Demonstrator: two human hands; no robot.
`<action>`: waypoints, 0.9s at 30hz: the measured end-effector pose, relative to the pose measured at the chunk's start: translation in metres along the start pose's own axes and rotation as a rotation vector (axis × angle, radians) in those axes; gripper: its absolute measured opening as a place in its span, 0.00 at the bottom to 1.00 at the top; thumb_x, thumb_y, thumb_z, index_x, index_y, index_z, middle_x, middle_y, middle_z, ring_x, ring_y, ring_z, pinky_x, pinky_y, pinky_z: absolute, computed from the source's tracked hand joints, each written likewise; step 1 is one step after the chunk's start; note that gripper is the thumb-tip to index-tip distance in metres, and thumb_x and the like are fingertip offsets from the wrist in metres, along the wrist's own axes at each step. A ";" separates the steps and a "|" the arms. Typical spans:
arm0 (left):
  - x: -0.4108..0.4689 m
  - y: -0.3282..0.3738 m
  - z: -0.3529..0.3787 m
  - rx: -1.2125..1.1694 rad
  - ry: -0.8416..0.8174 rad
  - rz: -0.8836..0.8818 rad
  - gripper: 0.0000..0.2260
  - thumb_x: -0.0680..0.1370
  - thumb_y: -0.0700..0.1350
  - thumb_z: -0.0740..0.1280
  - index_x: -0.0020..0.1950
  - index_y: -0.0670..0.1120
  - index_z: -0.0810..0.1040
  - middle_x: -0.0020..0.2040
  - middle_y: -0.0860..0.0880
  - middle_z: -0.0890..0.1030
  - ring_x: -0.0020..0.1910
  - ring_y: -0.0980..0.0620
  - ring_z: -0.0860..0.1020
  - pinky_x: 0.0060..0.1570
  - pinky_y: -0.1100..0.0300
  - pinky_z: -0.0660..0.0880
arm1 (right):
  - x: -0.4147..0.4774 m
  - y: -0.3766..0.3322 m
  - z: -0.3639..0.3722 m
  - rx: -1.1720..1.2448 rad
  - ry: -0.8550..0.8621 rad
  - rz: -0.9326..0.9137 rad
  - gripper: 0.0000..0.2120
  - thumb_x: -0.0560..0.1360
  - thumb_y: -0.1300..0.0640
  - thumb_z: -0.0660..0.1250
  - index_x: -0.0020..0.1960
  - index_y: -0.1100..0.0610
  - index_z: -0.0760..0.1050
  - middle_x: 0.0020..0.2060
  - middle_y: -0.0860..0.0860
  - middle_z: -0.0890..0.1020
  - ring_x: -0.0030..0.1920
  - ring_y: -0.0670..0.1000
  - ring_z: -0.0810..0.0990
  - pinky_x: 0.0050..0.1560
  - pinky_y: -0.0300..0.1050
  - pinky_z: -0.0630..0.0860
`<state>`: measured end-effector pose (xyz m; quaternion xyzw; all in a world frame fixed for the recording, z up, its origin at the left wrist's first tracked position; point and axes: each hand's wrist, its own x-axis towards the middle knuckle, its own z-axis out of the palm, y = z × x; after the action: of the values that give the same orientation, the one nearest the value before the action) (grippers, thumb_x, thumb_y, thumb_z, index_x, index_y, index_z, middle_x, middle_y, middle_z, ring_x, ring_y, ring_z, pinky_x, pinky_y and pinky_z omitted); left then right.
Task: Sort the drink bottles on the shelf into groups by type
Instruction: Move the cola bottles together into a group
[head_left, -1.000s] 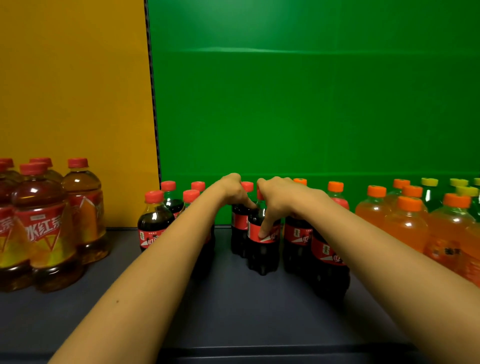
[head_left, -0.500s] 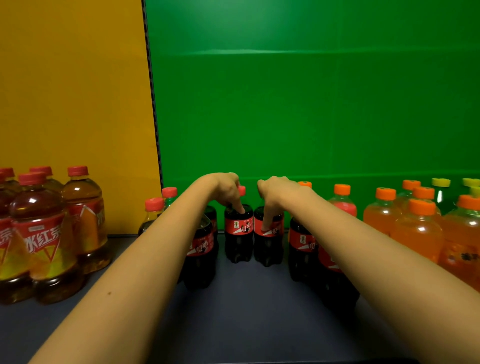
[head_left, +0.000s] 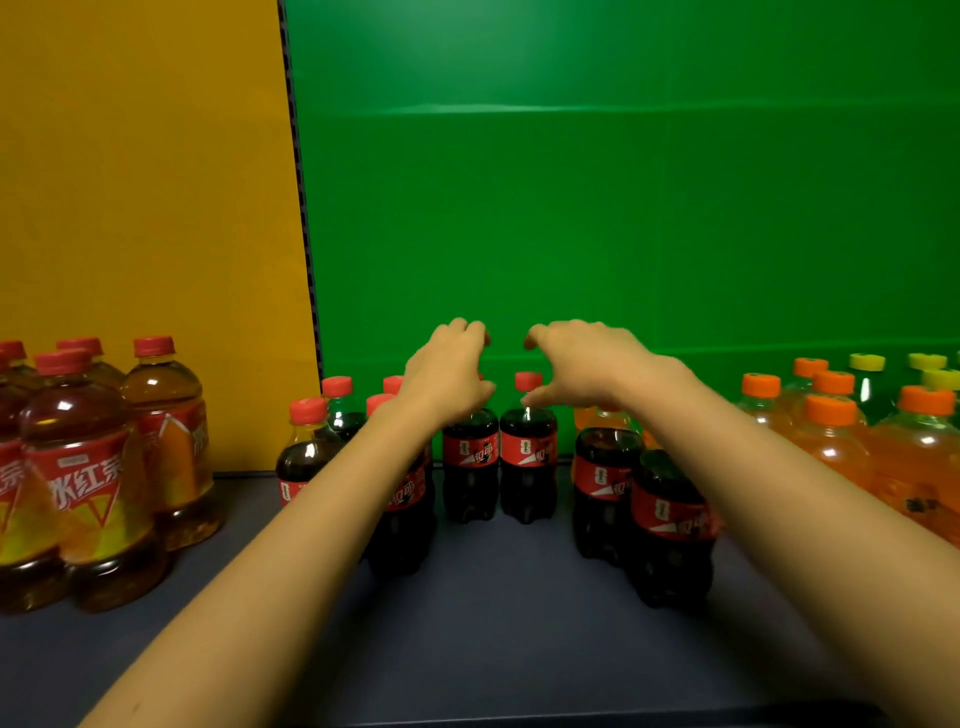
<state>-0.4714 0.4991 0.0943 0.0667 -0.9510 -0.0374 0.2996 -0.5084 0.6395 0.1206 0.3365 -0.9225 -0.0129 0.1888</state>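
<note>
Two small cola bottles with red caps stand side by side at the back centre of the dark shelf (head_left: 493, 613): the left cola bottle (head_left: 470, 457) and the right cola bottle (head_left: 529, 452). My left hand (head_left: 449, 371) hovers just above the left one, fingers curled and apart, holding nothing. My right hand (head_left: 576, 364) hovers above the right one, also empty. More cola bottles stand left (head_left: 306, 452) and right (head_left: 670, 525), partly hidden by my forearms.
Large iced-tea bottles (head_left: 78, 478) crowd the left side before a yellow back panel (head_left: 145, 208). Orange soda bottles (head_left: 831, 441) and yellow-capped green bottles (head_left: 865, 384) fill the right. A green panel (head_left: 623, 208) backs the shelf.
Both hands pushed the two cola bottles back toward the green panel, then let go and rose above the caps with fingers spread.
</note>
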 end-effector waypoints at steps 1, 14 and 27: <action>-0.009 0.005 0.002 -0.054 0.112 0.036 0.20 0.73 0.46 0.68 0.63 0.43 0.69 0.62 0.45 0.72 0.63 0.46 0.70 0.60 0.51 0.69 | -0.013 0.007 -0.006 0.015 0.058 -0.006 0.32 0.70 0.39 0.66 0.69 0.53 0.64 0.66 0.52 0.73 0.64 0.56 0.72 0.59 0.52 0.72; -0.062 0.063 0.080 -0.798 -0.279 0.039 0.41 0.59 0.47 0.75 0.67 0.49 0.59 0.63 0.47 0.73 0.61 0.50 0.75 0.62 0.50 0.73 | -0.130 0.063 0.086 0.773 0.472 0.107 0.43 0.65 0.45 0.73 0.72 0.51 0.53 0.63 0.45 0.68 0.65 0.47 0.70 0.66 0.46 0.67; -0.078 0.053 0.084 -0.961 -0.263 -0.097 0.33 0.65 0.38 0.76 0.63 0.45 0.61 0.60 0.50 0.74 0.61 0.52 0.75 0.64 0.53 0.71 | -0.140 0.057 0.119 1.009 0.270 0.184 0.34 0.64 0.46 0.74 0.63 0.43 0.58 0.52 0.36 0.72 0.56 0.43 0.76 0.57 0.40 0.73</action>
<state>-0.4621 0.5656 -0.0121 -0.0398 -0.8518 -0.4932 0.1720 -0.4876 0.7589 -0.0288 0.3018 -0.8071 0.4929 0.1209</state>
